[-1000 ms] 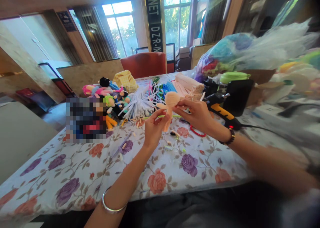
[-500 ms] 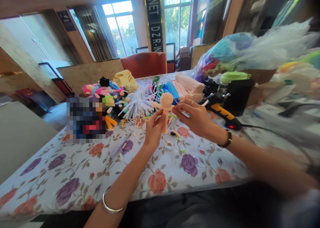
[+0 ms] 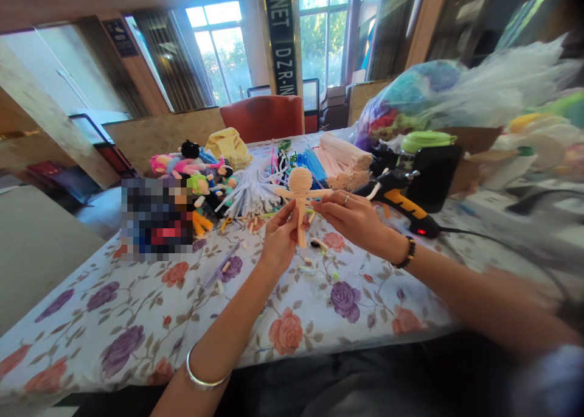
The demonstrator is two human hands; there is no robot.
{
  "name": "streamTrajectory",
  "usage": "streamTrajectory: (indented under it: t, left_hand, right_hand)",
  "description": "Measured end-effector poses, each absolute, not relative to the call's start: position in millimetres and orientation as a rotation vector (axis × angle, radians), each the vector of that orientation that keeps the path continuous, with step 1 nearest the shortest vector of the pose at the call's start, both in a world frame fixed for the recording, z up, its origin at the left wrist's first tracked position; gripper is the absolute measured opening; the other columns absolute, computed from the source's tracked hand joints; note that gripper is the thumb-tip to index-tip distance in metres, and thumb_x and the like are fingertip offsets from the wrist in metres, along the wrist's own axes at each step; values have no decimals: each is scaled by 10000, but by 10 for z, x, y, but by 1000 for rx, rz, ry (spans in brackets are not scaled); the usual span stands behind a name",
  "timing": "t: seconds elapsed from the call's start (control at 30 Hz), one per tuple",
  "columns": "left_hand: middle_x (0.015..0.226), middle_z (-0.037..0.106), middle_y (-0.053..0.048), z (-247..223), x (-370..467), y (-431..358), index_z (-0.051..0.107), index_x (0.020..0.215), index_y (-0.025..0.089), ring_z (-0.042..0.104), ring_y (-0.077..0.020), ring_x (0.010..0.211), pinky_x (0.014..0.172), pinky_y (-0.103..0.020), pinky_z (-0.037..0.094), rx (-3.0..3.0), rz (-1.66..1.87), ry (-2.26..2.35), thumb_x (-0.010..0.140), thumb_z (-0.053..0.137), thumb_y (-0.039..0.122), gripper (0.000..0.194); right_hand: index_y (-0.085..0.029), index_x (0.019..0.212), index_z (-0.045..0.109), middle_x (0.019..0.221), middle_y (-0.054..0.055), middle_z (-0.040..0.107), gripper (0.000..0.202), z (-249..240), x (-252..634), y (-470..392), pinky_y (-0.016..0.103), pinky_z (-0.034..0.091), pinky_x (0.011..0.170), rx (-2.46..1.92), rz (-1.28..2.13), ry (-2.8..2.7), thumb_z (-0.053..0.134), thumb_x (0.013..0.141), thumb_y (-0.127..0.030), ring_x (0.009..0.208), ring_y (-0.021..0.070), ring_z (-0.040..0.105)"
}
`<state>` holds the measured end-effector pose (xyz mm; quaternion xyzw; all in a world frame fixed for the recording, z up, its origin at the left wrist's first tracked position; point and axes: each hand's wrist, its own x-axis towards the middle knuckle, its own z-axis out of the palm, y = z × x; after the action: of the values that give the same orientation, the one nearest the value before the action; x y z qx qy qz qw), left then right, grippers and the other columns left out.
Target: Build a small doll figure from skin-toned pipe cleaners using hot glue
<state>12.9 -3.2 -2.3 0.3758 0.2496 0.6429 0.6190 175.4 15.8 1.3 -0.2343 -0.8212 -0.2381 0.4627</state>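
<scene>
A peach doll figure (image 3: 300,182) with a round head, outstretched arms and long legs is held upright above the flowered tablecloth. My left hand (image 3: 281,234) pinches its body from the left, below the arms. My right hand (image 3: 349,219) is at the doll's right side, just under its arm, with thumb and fingertips pressed together; what they hold, if anything, is too small to make out. Behind the doll lie a bundle of white fuzzy stems (image 3: 255,192) and a bundle of peach stems (image 3: 342,158).
A black and yellow glue gun (image 3: 404,204) with a red light and cord lies at the right. Small dolls (image 3: 201,189) are piled left of the stems. A green-lidded jar (image 3: 424,143) and stuffed plastic bags (image 3: 410,94) stand at the back right. Scraps dot the tablecloth (image 3: 191,307).
The doll has shifted slightly left and up, and its right-side arm now shows outstretched. My right hand has moved slightly down and left, uncovering that arm.
</scene>
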Motion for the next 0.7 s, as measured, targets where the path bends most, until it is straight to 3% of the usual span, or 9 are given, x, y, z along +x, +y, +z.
streamTrajectory:
  t: [0.2,0.33,0.47,0.7]
  left_hand:
    - [573,573,5,10,128,-42,677,800,144,486,-54,504,509,-177,378,786,1420,528,661,545,-17,250]
    - [572,559,8,35,124,-47,685,786,155,451,-51,487,473,-172,346,745,1390,533,634,507,-58,316]
    - [597,567,3,33,117,-43,690,774,152,431,-44,475,463,-171,331,745,1384,515,619,508,-48,312]
    - [565,542,11,14,121,-47,700,799,153,426,-44,464,471,-177,338,799,1373,492,608,518,-28,320]
  right_hand:
    - [-178,1014,660,770,39,653,210,-14,1789,189,239,462,588,-543,-559,-2019,481,905,-165,677,120,591]
    - [-222,905,692,735,7,624,176,5,1745,190,214,427,561,-572,-238,-1891,517,896,-240,627,88,553]
    - [-196,740,669,678,-14,600,151,84,1703,150,220,384,552,-645,106,-1838,623,820,-315,590,79,485]
    - [-163,699,640,610,-25,548,222,130,1688,114,231,330,528,-764,262,-1778,664,765,-374,548,74,400]
